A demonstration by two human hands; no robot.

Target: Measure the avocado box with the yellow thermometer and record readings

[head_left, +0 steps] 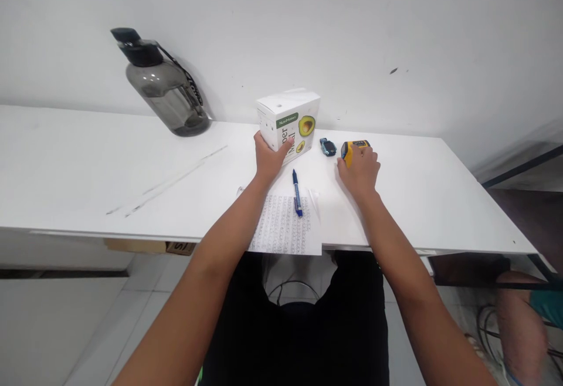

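Note:
A white carton [268,117] with avocado pictures and a green label stands upright on the table, tilted slightly in my view. My left hand [271,154] is wrapped round its lower part, thumb across the front. Farther right, my right hand [361,172] grips a yellow and black device [357,144], its kind mostly hidden by the fingers. Between the two hands lies a small dark watch [328,147] with a blue strap. Nearer to me, a blue pen [297,193] rests partly on a printed sheet [281,227] at the table's front edge.
A grey see-through water bottle [162,90] with a black lid leans at the back left by the wall. The white table [88,175] runs along the wall [352,40]. Below the edge is a cardboard box [136,246]. Another person's leg [521,327] shows at lower right.

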